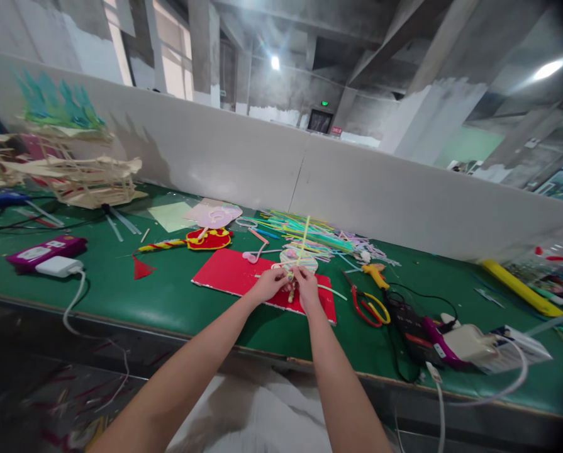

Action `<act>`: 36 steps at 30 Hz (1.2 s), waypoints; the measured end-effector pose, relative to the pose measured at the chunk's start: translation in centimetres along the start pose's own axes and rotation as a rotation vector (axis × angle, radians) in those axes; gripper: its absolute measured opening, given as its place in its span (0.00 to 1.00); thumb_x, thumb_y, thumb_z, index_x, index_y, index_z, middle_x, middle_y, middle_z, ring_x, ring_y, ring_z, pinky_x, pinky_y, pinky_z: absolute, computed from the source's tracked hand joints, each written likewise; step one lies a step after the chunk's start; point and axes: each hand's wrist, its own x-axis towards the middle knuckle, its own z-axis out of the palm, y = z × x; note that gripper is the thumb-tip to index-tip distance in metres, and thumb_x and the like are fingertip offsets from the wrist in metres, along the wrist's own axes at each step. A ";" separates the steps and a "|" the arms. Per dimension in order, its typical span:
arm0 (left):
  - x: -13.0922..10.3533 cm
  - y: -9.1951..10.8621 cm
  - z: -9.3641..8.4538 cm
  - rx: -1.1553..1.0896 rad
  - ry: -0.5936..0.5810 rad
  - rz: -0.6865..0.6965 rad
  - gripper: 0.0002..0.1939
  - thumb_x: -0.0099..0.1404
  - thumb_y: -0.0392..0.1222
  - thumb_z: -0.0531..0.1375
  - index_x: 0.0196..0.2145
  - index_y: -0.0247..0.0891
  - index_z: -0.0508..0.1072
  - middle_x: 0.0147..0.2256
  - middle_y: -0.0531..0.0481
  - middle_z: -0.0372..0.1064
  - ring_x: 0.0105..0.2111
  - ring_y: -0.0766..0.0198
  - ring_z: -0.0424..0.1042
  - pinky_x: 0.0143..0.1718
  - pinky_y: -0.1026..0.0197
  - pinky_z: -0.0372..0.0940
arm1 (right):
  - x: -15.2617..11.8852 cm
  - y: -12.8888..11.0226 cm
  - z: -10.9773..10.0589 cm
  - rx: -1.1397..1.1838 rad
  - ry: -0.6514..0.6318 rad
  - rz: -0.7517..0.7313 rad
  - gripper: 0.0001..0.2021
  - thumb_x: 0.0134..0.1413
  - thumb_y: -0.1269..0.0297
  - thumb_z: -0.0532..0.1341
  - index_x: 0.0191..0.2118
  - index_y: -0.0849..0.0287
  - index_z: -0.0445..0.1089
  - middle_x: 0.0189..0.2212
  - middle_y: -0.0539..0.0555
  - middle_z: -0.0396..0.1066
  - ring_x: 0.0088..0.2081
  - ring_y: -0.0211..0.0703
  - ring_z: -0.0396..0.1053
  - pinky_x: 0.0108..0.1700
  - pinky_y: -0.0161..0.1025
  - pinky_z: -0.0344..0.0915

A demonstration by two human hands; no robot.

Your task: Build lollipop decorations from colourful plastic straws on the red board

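Over a red board (219, 270), my left hand (272, 283) and my right hand (306, 286) meet with fingertips pinched together. Between them is a yellow-green pipe cleaner (305, 236), its long end pointing up and away. A short twisted stem (291, 294) shows below the fingers. Just behind lies a round, pale striped piece (312, 261), partly covered by my hands. A pale strand (333, 291) sticks out to the right of my right hand. On the board's back edge rests a pink bent piece with a curled end (250, 257).
Loose coloured pipe cleaners (319, 236) lie in a heap behind the board. To the right are scissors (373, 309), a yellow glue gun (375, 275) and a power strip (444, 346). A red-and-yellow fan shape (209, 239) and a stick model (87, 179) stand leftward.
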 end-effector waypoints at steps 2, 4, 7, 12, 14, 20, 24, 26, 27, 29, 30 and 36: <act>0.0 -0.1 0.0 -0.006 -0.019 0.000 0.14 0.54 0.49 0.54 0.23 0.33 0.63 0.21 0.52 0.67 0.22 0.69 0.66 0.27 0.65 0.62 | 0.0 0.0 0.0 -0.004 -0.002 0.001 0.12 0.39 0.56 0.60 0.25 0.60 0.66 0.16 0.46 0.62 0.18 0.33 0.59 0.20 0.32 0.57; 0.1 0.0 0.0 -0.015 -0.022 -0.011 0.14 0.54 0.49 0.54 0.23 0.33 0.63 0.21 0.52 0.67 0.22 0.69 0.66 0.27 0.65 0.62 | 0.0 0.1 -0.1 0.000 -0.009 0.013 0.12 0.40 0.55 0.60 0.26 0.60 0.66 0.16 0.46 0.61 0.17 0.33 0.57 0.19 0.32 0.56; 0.2 0.2 0.0 -0.027 0.016 -0.018 0.14 0.54 0.48 0.54 0.24 0.33 0.64 0.21 0.52 0.67 0.22 0.69 0.67 0.27 0.66 0.62 | 0.2 0.4 -0.3 0.012 0.026 0.001 0.11 0.40 0.56 0.60 0.26 0.60 0.66 0.16 0.45 0.61 0.17 0.32 0.56 0.20 0.31 0.54; 0.3 0.3 -0.1 -0.111 0.057 -0.042 0.13 0.51 0.48 0.57 0.25 0.33 0.63 0.20 0.52 0.67 0.22 0.68 0.67 0.25 0.66 0.61 | 0.3 0.3 -0.3 0.008 0.067 -0.013 0.11 0.38 0.57 0.61 0.23 0.61 0.66 0.15 0.45 0.60 0.17 0.31 0.55 0.19 0.30 0.52; 0.4 0.2 -0.1 -0.149 0.077 -0.065 0.14 0.50 0.48 0.58 0.25 0.33 0.63 0.20 0.52 0.67 0.21 0.68 0.67 0.24 0.67 0.61 | 0.3 0.2 -0.2 0.006 0.062 0.003 0.11 0.38 0.57 0.61 0.24 0.61 0.66 0.14 0.44 0.59 0.16 0.30 0.53 0.18 0.30 0.50; 0.6 -0.2 -0.5 -0.193 0.184 -0.082 0.15 0.50 0.49 0.57 0.28 0.33 0.65 0.22 0.51 0.68 0.23 0.67 0.68 0.23 0.66 0.61 | 0.2 0.3 -0.1 0.003 0.055 0.029 0.12 0.36 0.56 0.62 0.23 0.61 0.65 0.11 0.44 0.58 0.14 0.31 0.52 0.16 0.30 0.50; 0.6 -0.2 -0.5 -0.194 0.204 -0.067 0.15 0.50 0.49 0.56 0.29 0.32 0.66 0.22 0.51 0.68 0.23 0.67 0.67 0.24 0.66 0.62 | 0.2 0.5 -0.2 -0.009 0.042 0.024 0.12 0.37 0.56 0.62 0.24 0.61 0.65 0.11 0.44 0.58 0.14 0.31 0.53 0.16 0.30 0.50; 0.6 -0.1 -0.5 -0.185 0.204 -0.075 0.16 0.50 0.49 0.56 0.29 0.32 0.66 0.23 0.51 0.68 0.24 0.67 0.67 0.24 0.66 0.62 | 0.2 0.4 -0.2 -0.010 0.038 0.023 0.13 0.37 0.55 0.62 0.24 0.61 0.65 0.11 0.44 0.58 0.14 0.30 0.52 0.16 0.30 0.50; 0.6 -0.1 -0.5 -0.182 0.202 -0.083 0.16 0.50 0.49 0.56 0.30 0.32 0.66 0.24 0.51 0.68 0.24 0.67 0.67 0.23 0.66 0.62 | 0.2 0.3 -0.2 -0.011 0.040 0.023 0.13 0.36 0.55 0.62 0.24 0.61 0.65 0.11 0.44 0.57 0.14 0.30 0.52 0.16 0.30 0.50; 0.6 0.0 -0.5 -0.180 0.190 -0.097 0.17 0.50 0.49 0.57 0.31 0.32 0.66 0.25 0.50 0.68 0.23 0.68 0.67 0.23 0.66 0.62 | 0.1 0.2 -0.2 -0.009 0.053 0.022 0.14 0.36 0.54 0.62 0.25 0.61 0.66 0.11 0.44 0.57 0.14 0.30 0.51 0.16 0.30 0.50; 0.5 0.1 -0.5 -0.179 0.181 -0.098 0.17 0.49 0.49 0.57 0.31 0.32 0.66 0.25 0.50 0.68 0.23 0.68 0.67 0.23 0.66 0.61 | 0.1 0.1 -0.1 -0.003 0.059 0.022 0.14 0.36 0.54 0.62 0.25 0.61 0.66 0.11 0.44 0.57 0.14 0.30 0.52 0.16 0.30 0.50; 0.4 0.3 -0.3 -0.150 0.140 -0.071 0.16 0.45 0.46 0.61 0.30 0.32 0.65 0.22 0.52 0.66 0.23 0.68 0.66 0.23 0.67 0.61 | 0.1 -0.2 0.1 0.039 0.079 0.043 0.14 0.35 0.55 0.63 0.25 0.61 0.65 0.10 0.43 0.56 0.13 0.31 0.51 0.16 0.31 0.49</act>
